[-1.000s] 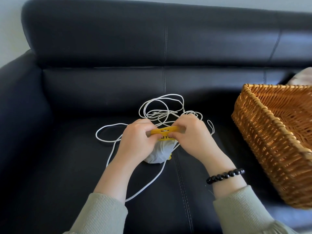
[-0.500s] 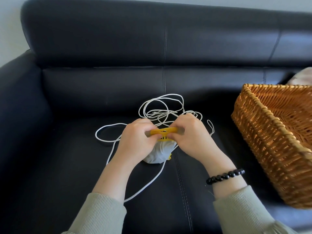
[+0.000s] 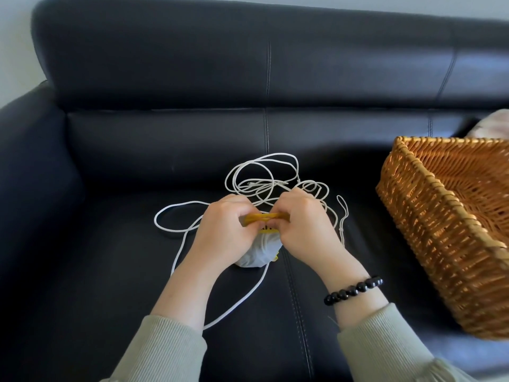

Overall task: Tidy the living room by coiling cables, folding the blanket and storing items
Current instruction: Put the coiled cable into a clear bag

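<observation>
A tangled white cable (image 3: 264, 175) lies in loose loops on the black leather sofa seat (image 3: 110, 271). My left hand (image 3: 220, 232) and my right hand (image 3: 303, 227) pinch the two ends of a yellow rubber band (image 3: 265, 216) and hold it stretched between them. Under the band, between the hands, sits a small white bundle (image 3: 259, 252) with a yellow part; most of it is hidden by the hands. One strand of the cable trails toward me under my left forearm.
A large woven wicker basket (image 3: 440, 230) stands on the seat at the right, close to my right arm. A pale piece of fabric (image 3: 493, 125) shows behind it. The sofa armrest (image 3: 27, 175) rises at the left.
Both hands keep their hold on the yellow band above the bundle; they have barely shifted, and the cable loops lie as before.
</observation>
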Tool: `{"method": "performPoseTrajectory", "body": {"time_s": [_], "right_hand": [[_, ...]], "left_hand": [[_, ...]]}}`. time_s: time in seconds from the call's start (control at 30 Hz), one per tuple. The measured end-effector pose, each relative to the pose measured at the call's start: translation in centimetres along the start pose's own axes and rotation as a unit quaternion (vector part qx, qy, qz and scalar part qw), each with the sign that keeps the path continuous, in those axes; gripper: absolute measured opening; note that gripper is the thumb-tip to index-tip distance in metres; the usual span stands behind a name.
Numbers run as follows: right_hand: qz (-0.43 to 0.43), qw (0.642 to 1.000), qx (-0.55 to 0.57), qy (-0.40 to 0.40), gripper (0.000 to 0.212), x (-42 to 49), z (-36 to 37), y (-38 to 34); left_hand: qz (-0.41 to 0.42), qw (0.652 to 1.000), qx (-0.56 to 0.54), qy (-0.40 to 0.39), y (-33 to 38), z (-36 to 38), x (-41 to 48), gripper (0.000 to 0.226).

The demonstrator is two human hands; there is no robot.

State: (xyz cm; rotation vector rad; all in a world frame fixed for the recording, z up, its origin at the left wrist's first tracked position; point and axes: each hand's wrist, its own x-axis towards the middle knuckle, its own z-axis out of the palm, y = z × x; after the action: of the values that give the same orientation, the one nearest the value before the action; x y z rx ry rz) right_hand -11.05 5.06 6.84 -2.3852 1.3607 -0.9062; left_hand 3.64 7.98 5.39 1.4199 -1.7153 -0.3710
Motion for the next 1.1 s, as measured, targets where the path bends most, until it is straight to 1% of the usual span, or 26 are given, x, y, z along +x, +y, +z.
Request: {"method": "performPoseTrajectory", "body": {"time_s": [0.1, 0.23, 0.3, 0.4, 0.43, 0.47, 0.53, 0.67, 0.77, 0.83, 0.93, 1.03, 1.1], "right_hand": [[0.034, 0.999, 0.027, -0.013, 0.006, 0.0, -0.3, 0.0], [0.078, 0.997, -0.006, -0.024, 0.012, 0.1, -1.0, 1.1], [0.090, 0.996, -0.004, -0.013, 0.021, 0.0, -0.9, 1.4], [0.096, 0.995, -0.011, -0.002, 0.039, -0.1, -0.6, 1.2], [0.098, 0.995, -0.011, -0.002, 0.042, -0.1, -0.6, 1.1], [0.102, 0.995, -0.010, -0.003, 0.042, -0.1, -0.6, 1.1], [0.116, 0.993, 0.005, -0.005, 0.034, 0.0, -0.6, 1.2], [0.178, 0.979, 0.095, 0.028, 0.019, 0.0, -1.0, 1.8], [0.204, 0.970, 0.124, 0.041, 0.021, 0.0, -1.6, 2.3], [0.207, 0.969, 0.134, 0.027, 0.020, 0.0, -1.8, 2.3], [0.208, 0.969, 0.131, 0.013, 0.015, 0.0, -1.7, 2.3], [0.202, 0.973, 0.110, 0.023, 0.016, 0.0, -1.3, 2.3], [0.194, 0.974, 0.115, 0.028, 0.017, 0.0, -1.1, 2.2]], "left_hand": [[-0.009, 1.000, 0.012, 0.011, -0.2, -0.2, 0.1, 0.010], [-0.063, 0.998, -0.001, 0.020, -0.5, -0.6, 0.2, 0.006], [-0.074, 0.997, 0.005, 0.022, -0.7, -0.8, 0.3, 0.009], [-0.045, 0.998, 0.031, 0.026, -0.8, -0.9, 0.2, 0.018], [-0.037, 0.998, 0.039, 0.028, -0.8, -0.9, 0.2, 0.019], [-0.033, 0.998, 0.046, 0.029, -0.8, -0.9, 0.2, 0.020], [-0.046, 0.997, 0.040, 0.038, -0.7, -0.8, 0.3, 0.018], [-0.129, 0.990, -0.045, 0.046, -0.8, -1.2, 0.4, 0.009], [-0.166, 0.981, -0.083, 0.050, -1.1, -1.6, 0.5, 0.007], [-0.169, 0.981, -0.076, 0.055, -1.1, -1.6, 0.5, 0.006], [-0.151, 0.985, -0.046, 0.068, -0.9, -1.3, 0.4, 0.005], [-0.126, 0.988, -0.029, 0.088, -0.6, -1.0, 0.4, 0.011], [-0.114, 0.987, -0.037, 0.109, -0.5, -0.7, 0.2, 0.015]]}}
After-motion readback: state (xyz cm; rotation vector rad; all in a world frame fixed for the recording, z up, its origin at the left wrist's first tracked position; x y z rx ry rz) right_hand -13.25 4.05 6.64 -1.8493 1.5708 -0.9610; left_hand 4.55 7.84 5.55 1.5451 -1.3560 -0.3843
